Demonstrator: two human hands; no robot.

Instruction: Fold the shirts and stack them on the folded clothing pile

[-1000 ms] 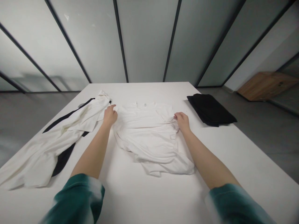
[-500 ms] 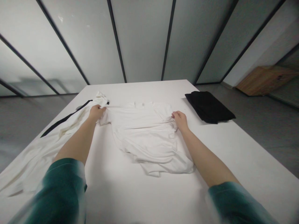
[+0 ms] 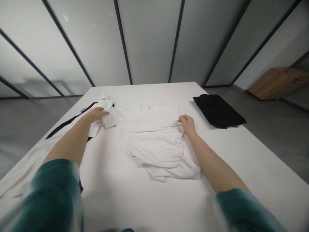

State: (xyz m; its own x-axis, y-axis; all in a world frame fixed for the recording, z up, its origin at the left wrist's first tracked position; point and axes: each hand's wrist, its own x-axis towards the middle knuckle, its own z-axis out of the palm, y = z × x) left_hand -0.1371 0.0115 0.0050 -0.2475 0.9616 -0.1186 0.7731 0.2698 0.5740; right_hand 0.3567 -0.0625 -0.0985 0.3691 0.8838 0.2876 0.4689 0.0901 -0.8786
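A white T-shirt [image 3: 149, 129] lies on the white table [image 3: 135, 206], its neckline at the far side and its lower part wrinkled and bunched. My right hand [image 3: 188, 124] pinches the shirt's right side near the sleeve. At the left sleeve is my left hand [image 3: 98, 113], fingers stretched out over the fabric; its underside is hidden. Beneath my left forearm lies a second white garment [image 3: 29, 161] with a black stripe, rumpled along the table's left side.
A folded black garment [image 3: 218, 110] rests near the table's right edge. Frosted glass panels [image 3: 149, 42] stand behind the table. A wooden cabinet [image 3: 277, 82] is off to the far right on the grey floor.
My left hand has shifted left and its fingers have straightened over the sleeve. A flap of the striped garment now shows beside my left forearm. My right hand keeps its place.
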